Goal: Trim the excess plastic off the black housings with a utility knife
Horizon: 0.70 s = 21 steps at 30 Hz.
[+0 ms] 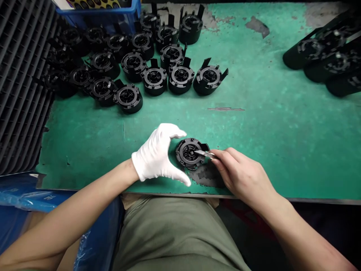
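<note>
A round black plastic housing [186,153] lies on the green worktop close to its front edge, ribbed side up. My left hand [158,152], in a white glove, is open beside it. Its thumb and fingers are spread in a C around the housing's left side, with a gap visible between. My bare right hand [244,171] is closed on a small knife [203,153], its handle mostly hidden in the fingers. The knife's pointed silver blade reaches over the centre of the housing; whether the tip touches it I cannot tell.
Several similar black housings [155,77] with upright tabs stand at the back left, before a blue bin [98,17]. Taller black cylinders [324,56] stand at the right. Black ridged trays [22,75] rise along the left edge. Blue plastic wrapping [25,199] lies below the worktop [282,131].
</note>
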{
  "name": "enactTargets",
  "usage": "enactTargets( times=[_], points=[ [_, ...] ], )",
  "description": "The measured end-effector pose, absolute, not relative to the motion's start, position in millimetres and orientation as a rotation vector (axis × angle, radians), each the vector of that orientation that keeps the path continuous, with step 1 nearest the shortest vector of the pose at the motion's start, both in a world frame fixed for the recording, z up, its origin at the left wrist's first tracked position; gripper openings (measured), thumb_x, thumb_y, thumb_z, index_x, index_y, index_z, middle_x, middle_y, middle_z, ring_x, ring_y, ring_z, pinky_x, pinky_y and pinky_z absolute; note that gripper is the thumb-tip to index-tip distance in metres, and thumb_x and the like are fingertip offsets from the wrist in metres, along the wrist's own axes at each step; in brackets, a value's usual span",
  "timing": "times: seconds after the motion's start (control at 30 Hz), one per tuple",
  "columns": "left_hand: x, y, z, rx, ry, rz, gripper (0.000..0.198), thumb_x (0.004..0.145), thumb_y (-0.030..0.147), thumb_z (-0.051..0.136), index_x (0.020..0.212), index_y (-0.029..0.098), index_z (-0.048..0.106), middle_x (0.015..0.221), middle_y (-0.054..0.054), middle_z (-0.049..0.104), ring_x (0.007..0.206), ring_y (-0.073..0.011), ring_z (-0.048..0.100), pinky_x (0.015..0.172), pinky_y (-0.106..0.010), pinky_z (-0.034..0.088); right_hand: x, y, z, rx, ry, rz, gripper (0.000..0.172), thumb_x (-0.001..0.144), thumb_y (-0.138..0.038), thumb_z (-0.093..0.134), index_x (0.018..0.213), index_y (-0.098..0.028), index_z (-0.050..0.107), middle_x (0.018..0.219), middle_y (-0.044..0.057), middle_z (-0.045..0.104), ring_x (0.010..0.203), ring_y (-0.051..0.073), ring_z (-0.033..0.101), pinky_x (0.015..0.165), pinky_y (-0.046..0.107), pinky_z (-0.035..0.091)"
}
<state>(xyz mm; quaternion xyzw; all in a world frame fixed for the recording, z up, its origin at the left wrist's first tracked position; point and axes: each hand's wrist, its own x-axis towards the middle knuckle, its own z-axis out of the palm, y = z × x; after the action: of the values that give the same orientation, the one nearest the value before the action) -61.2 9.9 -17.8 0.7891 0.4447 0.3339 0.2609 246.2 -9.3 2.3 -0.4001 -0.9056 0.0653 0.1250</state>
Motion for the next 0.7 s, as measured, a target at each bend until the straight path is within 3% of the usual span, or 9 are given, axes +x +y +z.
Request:
enactTargets(
  times=[0.07, 0.13, 0.37, 0.7],
  points=[
    [-55, 21, -24, 2.21, 1.07, 0.808, 0.125, 0.051, 0.093, 0.094, 0.145, 0.019, 0.057, 0.142, -0.022, 0.068, 0.132, -0.0431, 0.069, 0.113, -0.059, 0.057, 243, -7, 1, -1.169, -2.634, 0.145, 0.02, 0.114, -0.025, 0.057, 0.132, -0.019, 0.065, 0.095, 0.004, 0.07, 0.079, 0.018, 0.066, 0.066, 0.031, 0.049],
    [-48, 28, -30, 2.263, 0.981, 0.713, 0.122, 0.055, 0.087, 0.097, 0.149, 0.019, 0.057, 0.144, -0.022, 0.07, 0.134, -0.0444, 0.069, 0.116, -0.06, 0.056, 241, -6, 1, -1.165, -2.633, 0.124, 0.019, 0.114, -0.025, 0.057, 0.13, -0.019, 0.065, 0.093, 0.004, 0.068, 0.077, 0.018, 0.065, 0.066, 0.03, 0.048],
    [-39, 34, -30, 2.269, 0.957, 0.652, 0.096, 0.059, 0.075, 0.102, 0.128, 0.017, 0.069, 0.123, -0.016, 0.08, 0.117, -0.0404, 0.078, 0.11, -0.054, 0.06, 238, -5, 1, -1.164, -2.641, 0.181, 0.019, 0.116, -0.029, 0.055, 0.127, -0.018, 0.067, 0.092, 0.003, 0.066, 0.076, 0.016, 0.062, 0.065, 0.029, 0.047],
    [-39, 34, -30, 2.265, 0.974, 0.618, 0.093, 0.058, 0.073, 0.102, 0.127, 0.019, 0.069, 0.125, -0.015, 0.079, 0.12, -0.0403, 0.077, 0.109, -0.054, 0.06, 243, 2, 12, -1.016, -2.766, 0.116, 0.021, 0.116, -0.029, 0.054, 0.113, -0.017, 0.071, 0.083, 0.001, 0.057, 0.069, 0.017, 0.05, 0.065, 0.032, 0.04]
  ],
)
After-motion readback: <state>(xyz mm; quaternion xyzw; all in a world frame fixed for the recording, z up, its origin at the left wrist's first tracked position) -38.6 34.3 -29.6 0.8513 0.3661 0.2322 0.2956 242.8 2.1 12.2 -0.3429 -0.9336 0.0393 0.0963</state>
